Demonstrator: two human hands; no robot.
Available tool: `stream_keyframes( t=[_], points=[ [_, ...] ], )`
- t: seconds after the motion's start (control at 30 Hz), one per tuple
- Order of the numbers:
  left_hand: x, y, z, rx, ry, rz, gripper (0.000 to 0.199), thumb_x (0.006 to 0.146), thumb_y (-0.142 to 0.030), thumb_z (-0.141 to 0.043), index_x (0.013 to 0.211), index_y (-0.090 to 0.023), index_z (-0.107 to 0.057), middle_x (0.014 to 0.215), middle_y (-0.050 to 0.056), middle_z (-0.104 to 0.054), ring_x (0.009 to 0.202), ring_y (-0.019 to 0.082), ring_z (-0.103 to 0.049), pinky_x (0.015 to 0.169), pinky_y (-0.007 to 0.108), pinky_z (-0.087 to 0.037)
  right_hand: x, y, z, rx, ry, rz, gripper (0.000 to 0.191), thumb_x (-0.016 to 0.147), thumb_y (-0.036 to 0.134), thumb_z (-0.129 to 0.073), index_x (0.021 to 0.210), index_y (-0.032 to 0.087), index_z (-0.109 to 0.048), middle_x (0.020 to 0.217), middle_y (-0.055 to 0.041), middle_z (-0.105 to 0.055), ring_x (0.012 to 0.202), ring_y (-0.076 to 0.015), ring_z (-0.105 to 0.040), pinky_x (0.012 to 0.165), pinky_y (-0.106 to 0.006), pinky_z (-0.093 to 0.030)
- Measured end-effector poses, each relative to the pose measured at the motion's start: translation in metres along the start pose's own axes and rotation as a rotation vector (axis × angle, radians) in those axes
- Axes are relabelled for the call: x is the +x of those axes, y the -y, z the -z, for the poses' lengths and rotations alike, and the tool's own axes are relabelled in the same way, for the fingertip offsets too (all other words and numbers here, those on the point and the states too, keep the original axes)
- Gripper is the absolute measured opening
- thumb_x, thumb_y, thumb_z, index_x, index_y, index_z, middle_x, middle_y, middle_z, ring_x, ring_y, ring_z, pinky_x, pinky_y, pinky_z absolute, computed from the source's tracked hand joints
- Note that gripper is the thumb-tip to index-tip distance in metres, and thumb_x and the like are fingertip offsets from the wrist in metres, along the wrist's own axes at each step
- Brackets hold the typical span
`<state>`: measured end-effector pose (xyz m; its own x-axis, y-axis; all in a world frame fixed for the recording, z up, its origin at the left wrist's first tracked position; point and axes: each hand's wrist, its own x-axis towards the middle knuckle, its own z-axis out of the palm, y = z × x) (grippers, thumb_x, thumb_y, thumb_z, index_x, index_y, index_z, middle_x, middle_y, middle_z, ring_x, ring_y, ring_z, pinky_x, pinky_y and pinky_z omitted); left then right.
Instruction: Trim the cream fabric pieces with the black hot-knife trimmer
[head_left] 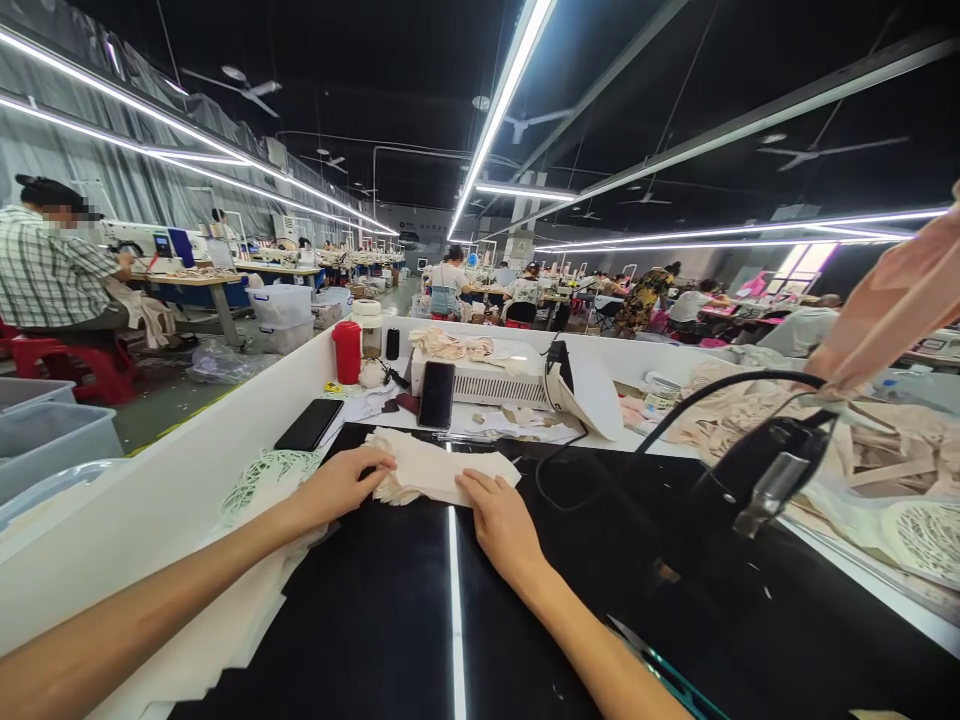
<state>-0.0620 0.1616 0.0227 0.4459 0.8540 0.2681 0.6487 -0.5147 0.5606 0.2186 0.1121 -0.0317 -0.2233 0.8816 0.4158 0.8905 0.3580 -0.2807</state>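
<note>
A stack of cream fabric pieces (431, 468) lies on the black tabletop (390, 600), its left end ragged with several layers showing. My left hand (349, 485) grips the left end of the stack, thumb and fingers pinched at its edge. The fingers of my right hand (499, 515) rest flat on top of the right end, slightly spread. Under my left forearm more cream fabric (217, 630) is piled, with a green-white lacy piece (262, 480) just beyond it.
Behind the stack are a phone (436, 395), a white machine (487, 385) and a red bottle (346, 352). A black tool with a cable (765, 465) stands at right, beside heaped fabric strips (892, 450). Scissors (667, 675) lie near my right forearm. A person (56, 260) sits far left.
</note>
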Motion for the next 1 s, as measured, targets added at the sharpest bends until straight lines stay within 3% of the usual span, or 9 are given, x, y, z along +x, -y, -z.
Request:
stream_keyframes(
  t=[0.17,0.33,0.57,0.67,0.83,1.0],
  points=[
    [0.008,0.000,0.003,0.054,-0.075,0.030,0.047,0.097,-0.041,-0.041,0.119,-0.021,-0.077,0.132,0.009,-0.076,0.125,0.030,-0.068,0.117,0.043,-0.047,-0.002,0.007,0.004,-0.085,-0.022,0.001,0.054,0.097,0.003,-0.041,0.139,0.025,-0.067,0.147,-0.0086,-0.068,0.123,-0.0299,-0.065,0.100,-0.042,-0.050],
    [0.022,-0.005,0.001,0.084,-0.126,0.020,0.051,0.102,-0.046,-0.038,0.126,-0.017,-0.073,0.138,0.012,-0.071,0.130,0.031,-0.064,0.118,0.046,-0.047,-0.003,0.012,0.005,-0.138,-0.052,0.011,0.053,0.094,-0.001,-0.044,0.133,0.025,-0.069,0.132,-0.0094,-0.072,0.107,-0.0272,-0.066,0.089,-0.039,-0.048],
    [0.027,0.010,-0.024,0.130,-0.002,-0.033,0.052,0.100,-0.050,-0.046,0.134,-0.020,-0.071,0.148,0.009,-0.066,0.142,0.030,-0.057,0.126,0.047,-0.039,-0.004,0.011,-0.003,-0.138,-0.080,0.075,0.041,0.093,-0.002,-0.054,0.119,0.024,-0.072,0.115,-0.0069,-0.074,0.097,-0.0234,-0.064,0.084,-0.036,-0.047],
    [0.025,0.018,-0.024,0.150,0.041,-0.027,0.055,0.099,-0.050,-0.046,0.140,-0.020,-0.068,0.153,0.009,-0.062,0.143,0.030,-0.056,0.125,0.046,-0.040,-0.005,0.009,-0.006,-0.127,-0.090,0.106,0.037,0.092,-0.001,-0.057,0.114,0.024,-0.073,0.113,-0.0053,-0.075,0.096,-0.0224,-0.065,0.083,-0.034,-0.048],
    [0.010,0.024,0.010,0.196,0.027,0.023,0.060,0.101,-0.061,-0.041,0.142,-0.025,-0.067,0.153,0.007,-0.062,0.140,0.031,-0.059,0.121,0.045,-0.045,-0.006,0.008,-0.010,-0.123,-0.114,0.135,0.037,0.089,-0.003,-0.060,0.109,0.024,-0.074,0.111,-0.0042,-0.077,0.092,-0.0213,-0.067,0.079,-0.032,-0.049],
    [-0.024,0.029,0.060,0.287,0.016,0.162,0.060,0.095,-0.066,-0.039,0.121,-0.026,-0.077,0.133,0.008,-0.075,0.116,0.033,-0.072,0.104,0.043,-0.055,-0.007,0.005,-0.011,-0.083,-0.125,0.163,0.033,0.091,-0.001,-0.060,0.105,0.025,-0.075,0.108,-0.0028,-0.078,0.092,-0.0206,-0.069,0.078,-0.031,-0.052]
  ],
)
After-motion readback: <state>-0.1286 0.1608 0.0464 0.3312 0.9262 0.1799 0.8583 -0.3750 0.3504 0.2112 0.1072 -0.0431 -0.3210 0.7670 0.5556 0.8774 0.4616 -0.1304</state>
